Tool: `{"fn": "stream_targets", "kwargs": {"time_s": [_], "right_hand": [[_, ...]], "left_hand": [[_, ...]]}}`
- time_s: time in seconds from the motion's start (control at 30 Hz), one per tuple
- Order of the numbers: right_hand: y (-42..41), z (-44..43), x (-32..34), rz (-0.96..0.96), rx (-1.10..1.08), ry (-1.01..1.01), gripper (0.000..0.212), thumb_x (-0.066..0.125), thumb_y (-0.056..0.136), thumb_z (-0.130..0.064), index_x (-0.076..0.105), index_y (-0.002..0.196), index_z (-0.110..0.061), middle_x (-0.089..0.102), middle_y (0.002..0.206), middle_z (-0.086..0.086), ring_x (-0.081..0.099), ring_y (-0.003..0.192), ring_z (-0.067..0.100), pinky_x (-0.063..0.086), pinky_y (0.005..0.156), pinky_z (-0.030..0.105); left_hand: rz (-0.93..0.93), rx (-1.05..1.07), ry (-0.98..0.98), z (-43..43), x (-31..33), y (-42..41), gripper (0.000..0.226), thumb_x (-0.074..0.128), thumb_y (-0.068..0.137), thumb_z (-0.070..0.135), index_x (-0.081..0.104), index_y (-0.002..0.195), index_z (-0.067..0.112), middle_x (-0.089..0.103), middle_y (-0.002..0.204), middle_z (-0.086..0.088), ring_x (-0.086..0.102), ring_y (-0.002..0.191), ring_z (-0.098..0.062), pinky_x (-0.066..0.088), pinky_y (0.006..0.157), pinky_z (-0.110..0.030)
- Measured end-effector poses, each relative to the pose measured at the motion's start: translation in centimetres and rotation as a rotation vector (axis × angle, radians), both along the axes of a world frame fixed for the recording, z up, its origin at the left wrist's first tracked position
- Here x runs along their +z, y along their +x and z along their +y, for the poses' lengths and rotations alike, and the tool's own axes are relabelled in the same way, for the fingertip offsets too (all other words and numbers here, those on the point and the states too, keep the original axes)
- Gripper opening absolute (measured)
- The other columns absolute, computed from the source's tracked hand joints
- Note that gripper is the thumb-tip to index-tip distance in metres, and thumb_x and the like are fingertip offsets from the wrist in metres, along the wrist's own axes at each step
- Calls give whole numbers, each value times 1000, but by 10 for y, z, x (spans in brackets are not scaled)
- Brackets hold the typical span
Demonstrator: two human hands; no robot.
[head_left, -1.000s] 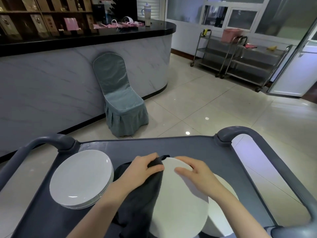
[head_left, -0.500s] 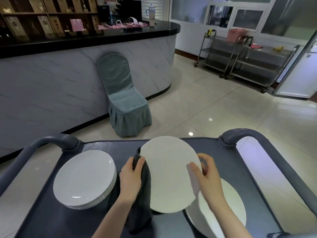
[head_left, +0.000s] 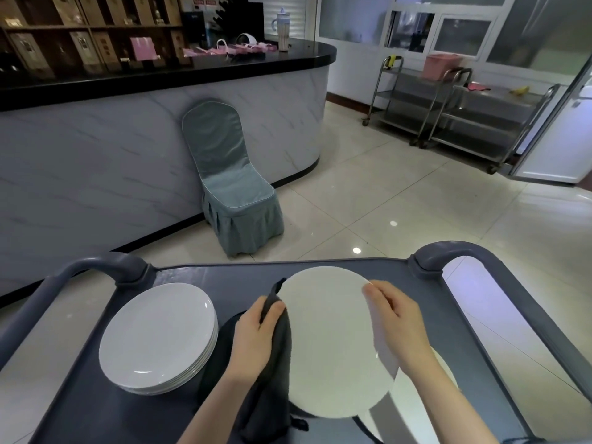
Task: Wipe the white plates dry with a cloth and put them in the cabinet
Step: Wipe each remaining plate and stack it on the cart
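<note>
Round white plate [head_left: 333, 344] tilted up, dark grey cloth [head_left: 275, 363] at its left edge, stack of white plates [head_left: 157, 338] left, another plate [head_left: 419, 408] beneath

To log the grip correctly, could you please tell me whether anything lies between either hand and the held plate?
Yes: the cloth lies between the left hand and the plate at its left edge. The right hand grips the right rim bare, with nothing between.
</note>
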State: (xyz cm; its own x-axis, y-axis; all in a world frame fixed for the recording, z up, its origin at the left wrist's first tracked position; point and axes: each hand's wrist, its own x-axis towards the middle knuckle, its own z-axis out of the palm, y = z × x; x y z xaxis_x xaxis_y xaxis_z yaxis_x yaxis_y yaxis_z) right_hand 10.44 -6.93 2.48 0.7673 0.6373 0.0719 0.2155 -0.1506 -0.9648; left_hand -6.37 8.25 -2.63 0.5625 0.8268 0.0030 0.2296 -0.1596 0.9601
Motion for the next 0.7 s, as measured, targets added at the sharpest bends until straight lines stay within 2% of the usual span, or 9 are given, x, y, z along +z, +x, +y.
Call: {"fn": "stream_targets", "kwargs": {"time_s": [0.1, 0.2, 0.33, 0.43, 0.5, 0.6, 0.7], "right_hand": [[-4, -2, -6, 5, 32, -14, 22, 55, 101, -20, 71, 88, -28, 71, 91, -13, 64, 91, 7, 46, 74, 11], [-4, -1, -5, -53, 106, -57, 18, 54, 101, -21, 69, 91, -26, 70, 92, -7, 63, 89, 12, 45, 74, 12], [-10, 6, 0, -145, 286, -158, 16, 60, 98, -30, 64, 88, -41, 68, 87, -19, 61, 80, -2, 43, 69, 9], [-16, 11, -4, -289, 388, -229, 16, 58, 99, -34, 60, 83, -36, 61, 76, -20, 54, 71, -1, 40, 66, 11], [-14, 10, -1, -270, 363, -192, 18, 59, 99, -33, 64, 82, -35, 64, 77, -20, 55, 71, -3, 40, 66, 10], [-8, 4, 5, -96, 183, -54, 19, 61, 98, -27, 72, 83, -33, 72, 86, -18, 63, 79, -5, 43, 69, 7], [-9, 2, 6, 12, 47, 31, 23, 60, 99, -24, 74, 83, -30, 74, 89, -14, 66, 83, 0, 45, 71, 8]], "left_hand": [[35, -20, 54, 7, 3, 0, 23, 57, 97, 28, 56, 75, 24, 63, 72, 9, 52, 66, -2, 43, 65, -15], [81, -122, 148, 18, 14, 3, 32, 63, 93, 28, 46, 66, 28, 55, 61, 15, 45, 59, 0, 38, 59, -13], [81, -345, 234, 23, 31, 8, 28, 69, 89, 29, 54, 69, 42, 59, 66, 20, 52, 63, 4, 39, 62, -9], [81, -478, 291, 17, 35, 12, 23, 70, 88, 30, 57, 72, 42, 61, 69, 18, 53, 66, 2, 39, 64, -10], [55, -403, 254, 14, 30, 9, 23, 69, 89, 27, 59, 73, 39, 61, 69, 17, 53, 66, 2, 39, 64, -9], [-39, -110, 114, 4, 13, -2, 21, 64, 93, 24, 60, 74, 32, 64, 71, 12, 54, 65, 3, 41, 64, -9], [-36, 80, -28, -5, 1, -6, 22, 59, 95, 28, 57, 74, 25, 63, 71, 6, 53, 64, -1, 45, 67, -20]]}}
